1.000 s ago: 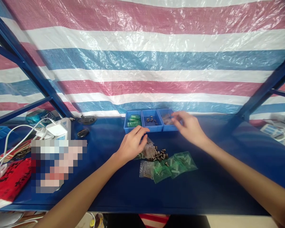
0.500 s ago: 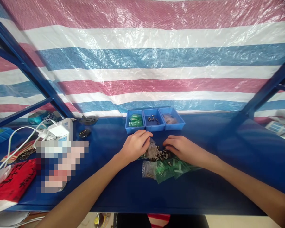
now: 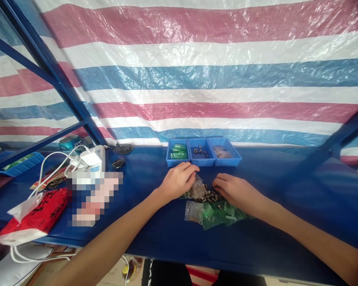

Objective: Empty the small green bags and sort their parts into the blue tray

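Observation:
My left hand (image 3: 179, 181) is bent over the left side of a heap of small packets, its fingers curled together beside a clear plastic bag (image 3: 198, 190). Whatever lies under those fingertips is hidden. Across from it, my right hand (image 3: 231, 190) has its fingertips pressed together at the edge of a pile of small metal screws (image 3: 211, 195); I cannot make out what is between them. In front of the pile lie green plastic bags (image 3: 214, 216) with pale pieces and another clear bag (image 3: 193, 211) with thin rods inside.
Three joined blue bins stand behind my hands: the left bin (image 3: 175, 163) holds green packets, the middle bin (image 3: 201, 162) several metal pieces, the right bin (image 3: 228, 162) clear packets. To the left are a power strip (image 3: 100, 159), white cables, a black mouse (image 3: 118, 163) and a red bag (image 3: 43, 212).
The camera view has turned left, so everything appears shifted to the right. Both hands stay almost in the same place over the packets and the metal pile.

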`<state>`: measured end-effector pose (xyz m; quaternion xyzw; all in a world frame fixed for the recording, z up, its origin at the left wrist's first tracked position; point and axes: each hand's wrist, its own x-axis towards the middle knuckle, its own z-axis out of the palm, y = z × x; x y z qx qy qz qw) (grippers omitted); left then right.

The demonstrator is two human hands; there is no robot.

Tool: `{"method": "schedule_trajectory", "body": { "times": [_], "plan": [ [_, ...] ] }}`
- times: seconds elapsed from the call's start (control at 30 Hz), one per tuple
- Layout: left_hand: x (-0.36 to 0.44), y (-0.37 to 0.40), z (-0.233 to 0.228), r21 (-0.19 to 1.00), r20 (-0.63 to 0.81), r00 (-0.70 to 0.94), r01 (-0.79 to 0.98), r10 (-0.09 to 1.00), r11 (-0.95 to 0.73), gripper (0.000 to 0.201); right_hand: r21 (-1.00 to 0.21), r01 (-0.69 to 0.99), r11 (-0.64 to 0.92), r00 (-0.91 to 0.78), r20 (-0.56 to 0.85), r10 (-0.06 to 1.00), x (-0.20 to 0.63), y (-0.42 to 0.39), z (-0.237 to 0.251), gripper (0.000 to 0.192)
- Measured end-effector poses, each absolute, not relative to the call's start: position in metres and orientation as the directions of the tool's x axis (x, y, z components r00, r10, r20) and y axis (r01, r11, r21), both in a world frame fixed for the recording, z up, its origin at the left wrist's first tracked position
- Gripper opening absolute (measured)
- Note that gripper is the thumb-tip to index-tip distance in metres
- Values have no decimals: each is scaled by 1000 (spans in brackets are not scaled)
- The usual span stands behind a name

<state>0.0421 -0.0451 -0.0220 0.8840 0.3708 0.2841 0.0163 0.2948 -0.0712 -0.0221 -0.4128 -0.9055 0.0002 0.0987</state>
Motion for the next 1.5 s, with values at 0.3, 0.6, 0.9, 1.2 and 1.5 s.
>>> {"method": "schedule_trajectory", "body": {
  "times": [0.3,0.6,0.9,1.2,1.5],
  "plan": [
    [44,-47,-25,208,509,597,614,620,-762,26,-174,721,670,-575,389,720,295,-73,-16,33],
    [45,-46,-29,181,476,610,637,633,-749,23,-181,714,676,-581,385,717,296,-76,-13,35],
    [48,-51,-21,182,502,655,558,564,-810,23,-561,599,572,-401,408,820,278,-86,-4,14],
    [50,-53,-21,130,555,673,511,489,-850,27,-678,524,514,-310,410,857,278,-85,-6,11],
    [50,-54,-23,159,590,651,486,478,-859,23,-867,323,379,-294,288,911,272,-85,-6,16]
  ]
}}
